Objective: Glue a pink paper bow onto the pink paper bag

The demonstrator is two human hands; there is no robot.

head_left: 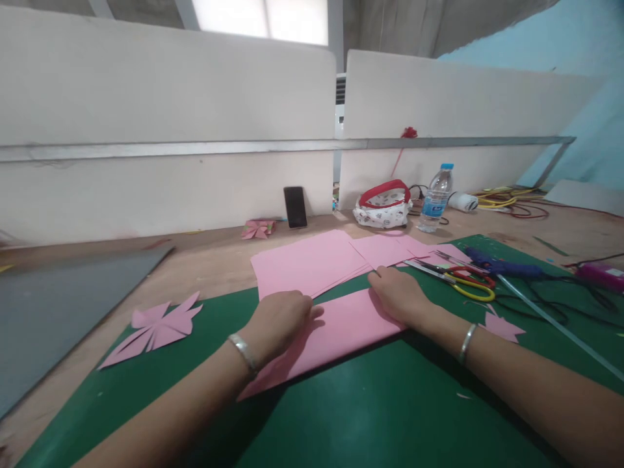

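Note:
A folded sheet of pink paper (336,331) lies slantwise on the green cutting mat (390,403), its fold towards me. My left hand (283,325) is closed at the sheet's left part, with the thumb along the far edge. At the far right corner, my right hand (397,296) has its fingers pressed together on the same sheet. The undersides of both hands' fingers are partly hidden. Just beyond are more pink sheets (307,260), overlapping in a loose stack. A cut pink paper flower (160,328) rests to the left of my left hand.
Scissors with yellow and red handles (470,283) lie right of the sheets, near a blue glue gun (507,266) with a trailing cord. Farther back stand a water bottle (436,201), a white-and-red pouch (383,208) and a phone (295,208) against the white partition (170,97).

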